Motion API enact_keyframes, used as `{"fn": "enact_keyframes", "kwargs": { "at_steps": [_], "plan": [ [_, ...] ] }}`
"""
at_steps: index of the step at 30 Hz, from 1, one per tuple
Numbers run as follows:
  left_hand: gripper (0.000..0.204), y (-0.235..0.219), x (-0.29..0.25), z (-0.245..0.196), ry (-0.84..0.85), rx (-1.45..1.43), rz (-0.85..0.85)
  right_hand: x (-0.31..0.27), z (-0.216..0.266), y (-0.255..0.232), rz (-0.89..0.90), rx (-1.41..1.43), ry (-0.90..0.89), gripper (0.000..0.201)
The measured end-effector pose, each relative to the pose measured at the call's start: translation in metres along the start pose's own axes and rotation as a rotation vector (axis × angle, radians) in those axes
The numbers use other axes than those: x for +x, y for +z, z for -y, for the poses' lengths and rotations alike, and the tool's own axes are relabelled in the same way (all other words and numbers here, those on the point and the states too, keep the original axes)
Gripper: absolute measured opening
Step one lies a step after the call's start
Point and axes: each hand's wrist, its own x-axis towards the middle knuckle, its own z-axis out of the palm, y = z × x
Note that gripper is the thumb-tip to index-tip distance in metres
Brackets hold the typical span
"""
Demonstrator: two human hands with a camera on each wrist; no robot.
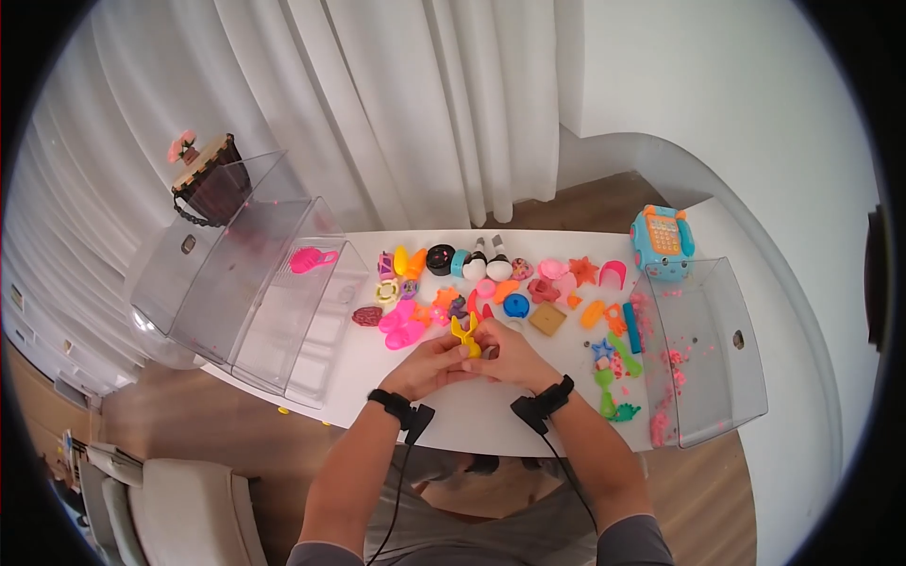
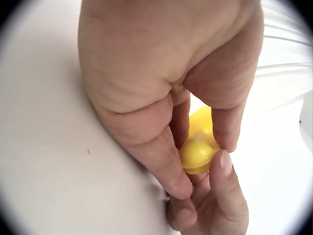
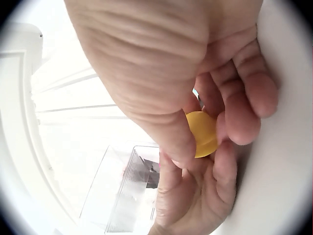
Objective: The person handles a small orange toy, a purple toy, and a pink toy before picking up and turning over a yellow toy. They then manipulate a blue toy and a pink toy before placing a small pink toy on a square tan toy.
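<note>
A small yellow toy (image 1: 469,345) with a rounded part and two prongs pointing away from the body is between both hands, above the near part of the white table. My left hand (image 1: 427,366) grips it from the left, and my right hand (image 1: 512,356) pinches it from the right. In the left wrist view the glossy yellow bulb (image 2: 197,153) shows among the fingertips of both hands. The right wrist view has a round yellow face (image 3: 202,134) between thumb and fingers, the rest hidden by the hands.
Many colourful toys lie behind the hands, including a blue round piece (image 1: 515,305) and a tan square (image 1: 546,319). A clear bin (image 1: 703,358) stands right, clear drawers (image 1: 274,311) left. A toy phone (image 1: 662,243) is back right, a drum (image 1: 213,179) back left.
</note>
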Motion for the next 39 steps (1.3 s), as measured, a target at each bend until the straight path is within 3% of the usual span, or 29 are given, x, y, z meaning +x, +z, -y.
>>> {"fn": "enact_keyframes", "kwargs": {
  "at_steps": [9, 10, 12, 19, 28, 31, 33, 39],
  "plan": [
    [0.045, -0.009, 0.004, 0.003, -0.032, -0.007, 0.012, -0.001, -0.027, 0.007, -0.088, -0.04, -0.225, 0.044],
    [0.044, -0.016, 0.006, 0.006, -0.03, -0.047, -0.004, -0.002, -0.024, 0.004, -0.091, -0.037, -0.218, 0.044],
    [0.043, -0.016, 0.005, 0.007, -0.031, -0.093, -0.014, -0.01, -0.006, -0.005, -0.029, 0.123, -0.002, 0.043],
    [0.042, -0.016, 0.007, 0.006, -0.008, -0.091, -0.003, -0.01, -0.01, 0.003, -0.126, 0.103, -0.084, 0.038],
    [0.04, 0.001, 0.006, 0.005, 0.036, 0.001, -0.046, -0.012, -0.011, 0.001, -0.438, 0.115, -0.015, 0.021],
    [0.039, 0.004, 0.005, 0.007, 0.054, 0.02, -0.093, -0.009, -0.015, 0.006, -0.487, 0.078, -0.055, 0.02],
    [0.038, 0.007, 0.005, 0.007, 0.06, 0.024, -0.124, -0.007, -0.017, 0.008, -0.572, -0.26, -0.226, 0.023],
    [0.036, 0.01, 0.005, 0.008, 0.11, -0.022, -0.145, -0.01, -0.011, 0.009, -0.676, -0.421, -0.209, 0.022]
  ]
}}
